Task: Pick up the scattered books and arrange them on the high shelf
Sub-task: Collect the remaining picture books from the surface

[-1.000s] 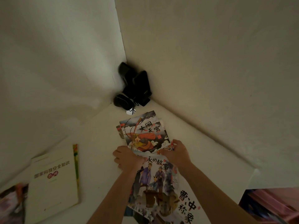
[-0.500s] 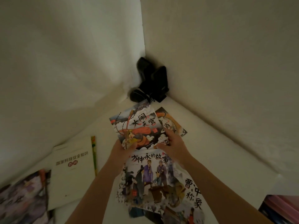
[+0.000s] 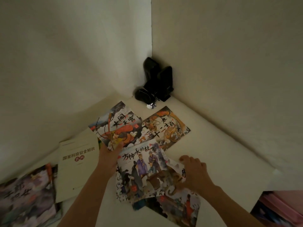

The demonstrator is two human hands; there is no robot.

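Several picture books lie on the white shelf (image 3: 216, 154). My left hand (image 3: 109, 155) pinches the lower corner of the monkey-king book (image 3: 118, 126), thumb on its cover. To its right the orange zodiac book (image 3: 168, 128) lies flat. In front lies the book with robed figures (image 3: 141, 169), partly over an elephant book (image 3: 178, 203). My right hand (image 3: 194, 172) grips the elephant book's upper right edge, thumb on top. A white text book (image 3: 77, 163) and a purple book (image 3: 24, 199) lie at the left.
Black devices with a cord (image 3: 157, 82) stand in the corner where two white walls meet. The shelf's front edge runs at the lower right, with pink things (image 3: 278, 208) below it. Bare shelf shows to the right of the zodiac book.
The monkey-king book has shifted left in my left hand, uncovering the zodiac book. My right hand let go of it and moved down and right onto the elephant book.
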